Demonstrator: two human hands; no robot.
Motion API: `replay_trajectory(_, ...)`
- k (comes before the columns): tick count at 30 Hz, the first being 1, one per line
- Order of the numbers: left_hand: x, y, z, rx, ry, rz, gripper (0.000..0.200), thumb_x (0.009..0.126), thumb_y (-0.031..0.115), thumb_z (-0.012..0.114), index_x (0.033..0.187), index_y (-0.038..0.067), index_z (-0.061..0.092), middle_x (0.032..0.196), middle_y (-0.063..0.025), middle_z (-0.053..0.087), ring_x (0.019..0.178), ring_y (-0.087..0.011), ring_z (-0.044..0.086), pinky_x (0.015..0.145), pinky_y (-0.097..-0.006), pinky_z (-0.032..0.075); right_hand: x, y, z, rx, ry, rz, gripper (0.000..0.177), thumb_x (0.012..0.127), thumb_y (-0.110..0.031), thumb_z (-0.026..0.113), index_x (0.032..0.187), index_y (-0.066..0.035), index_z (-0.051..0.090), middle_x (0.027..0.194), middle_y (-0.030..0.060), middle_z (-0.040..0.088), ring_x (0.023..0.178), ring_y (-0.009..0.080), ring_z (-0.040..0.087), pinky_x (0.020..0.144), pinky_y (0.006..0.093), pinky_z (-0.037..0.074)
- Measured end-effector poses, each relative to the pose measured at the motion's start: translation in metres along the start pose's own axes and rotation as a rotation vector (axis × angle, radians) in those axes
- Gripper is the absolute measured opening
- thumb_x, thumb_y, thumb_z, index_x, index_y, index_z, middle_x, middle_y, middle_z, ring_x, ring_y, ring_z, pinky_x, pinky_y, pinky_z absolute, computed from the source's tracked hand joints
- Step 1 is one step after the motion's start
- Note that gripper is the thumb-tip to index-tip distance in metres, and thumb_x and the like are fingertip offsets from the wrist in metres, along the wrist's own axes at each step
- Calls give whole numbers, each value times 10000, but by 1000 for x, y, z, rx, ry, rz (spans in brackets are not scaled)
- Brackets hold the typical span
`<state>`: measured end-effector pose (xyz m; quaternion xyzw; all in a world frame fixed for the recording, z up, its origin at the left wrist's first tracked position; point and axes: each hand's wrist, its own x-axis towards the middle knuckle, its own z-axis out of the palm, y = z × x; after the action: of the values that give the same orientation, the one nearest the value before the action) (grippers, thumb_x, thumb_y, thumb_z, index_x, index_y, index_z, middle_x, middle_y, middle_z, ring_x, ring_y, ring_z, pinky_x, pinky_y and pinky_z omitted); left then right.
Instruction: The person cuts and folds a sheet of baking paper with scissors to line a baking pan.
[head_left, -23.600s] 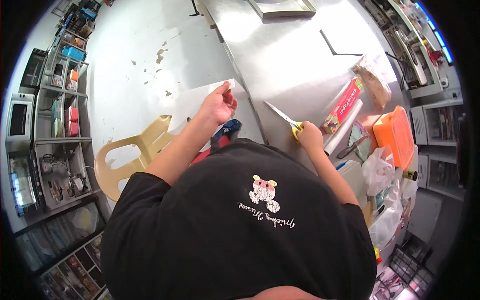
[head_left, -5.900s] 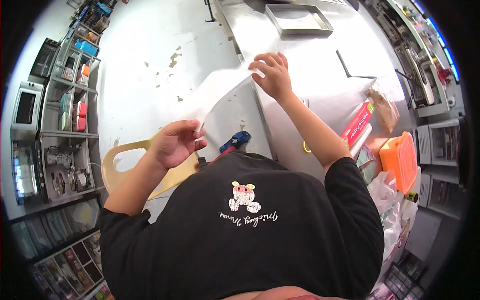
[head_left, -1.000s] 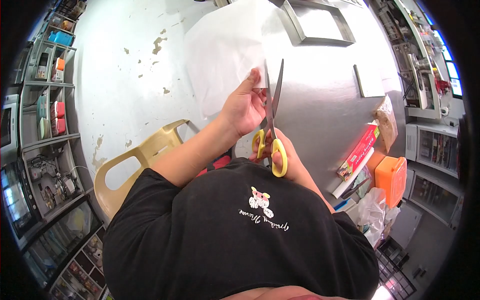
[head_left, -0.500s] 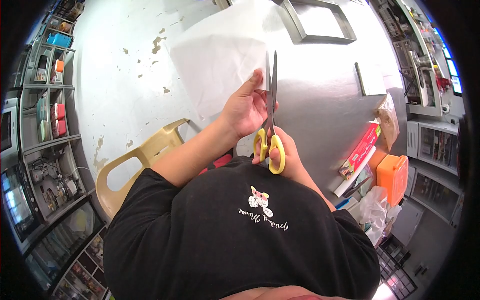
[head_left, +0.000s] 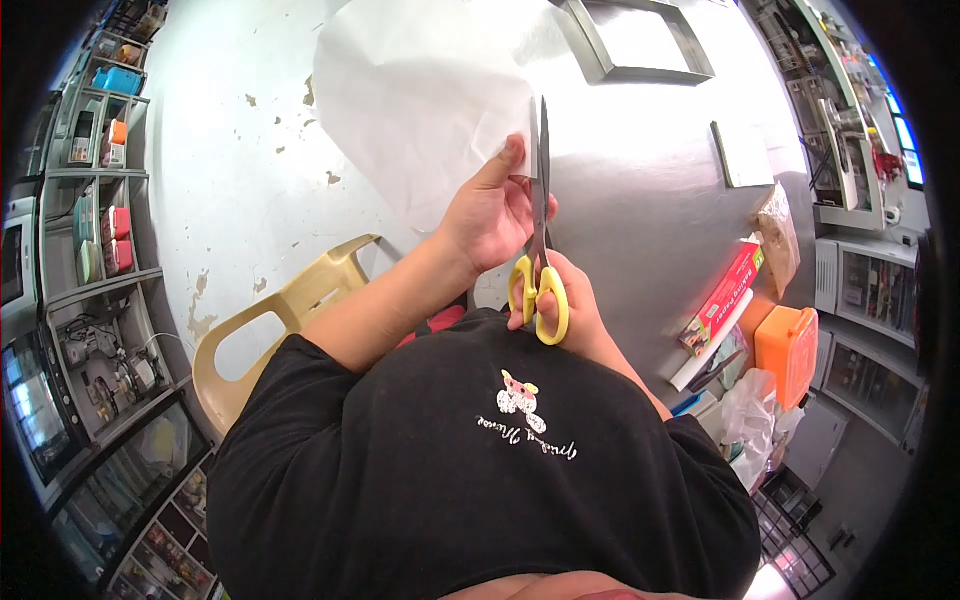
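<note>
My left hand [head_left: 492,215] pinches the lower right edge of a large white sheet of paper [head_left: 420,95], thumb on top and fingers behind. The sheet hangs up and to the left, over the table's edge. In my right hand [head_left: 575,310] is a pair of scissors [head_left: 552,303] with yellow handles, fingers through the loops. Their blades point away from me and lie along the paper's right edge, looking nearly closed. Just right of my left thumb, the blades partly cover my left fingertips.
A steel table [head_left: 630,200] carries a rectangular metal frame [head_left: 600,70], a red baking paper box [head_left: 722,295], a white pad [head_left: 742,157], an orange container [head_left: 785,350] and a plastic bag [head_left: 748,420]. A beige plastic chair [head_left: 285,310] stands at left, near shelves [head_left: 95,180].
The paper's free left part has swung further left and spread out. My hands and the scissors have barely shifted.
</note>
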<state>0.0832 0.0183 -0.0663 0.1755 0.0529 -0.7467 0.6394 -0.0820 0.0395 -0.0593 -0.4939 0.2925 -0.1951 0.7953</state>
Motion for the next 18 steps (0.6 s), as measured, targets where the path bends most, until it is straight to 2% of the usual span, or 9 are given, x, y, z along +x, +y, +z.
replay_trajectory(10,-2,-1,0,-20,21,-8,242,832,402,643,823,160,639,764,-38,634,746,-141,560,743,-323,445,-3,-1,4,-2,-5,-19,629,794,-610,582,936,-5,490,729,48,542,574,117,565,533,237,470)
replay_trajectory(12,-4,-2,4,-4,51,13,253,798,395,689,878,178,587,762,18,611,683,-142,554,695,-318,462,-3,-1,4,-26,-4,-18,608,811,-595,570,933,-5,490,726,50,544,570,119,567,533,236,470)
replay_trajectory(18,-5,-4,4,-8,75,7,232,795,382,696,858,184,593,752,34,602,687,-126,544,699,-316,456,-6,-1,4,-41,6,-24,582,829,-576,560,923,-5,493,715,54,544,563,123,573,529,237,468)
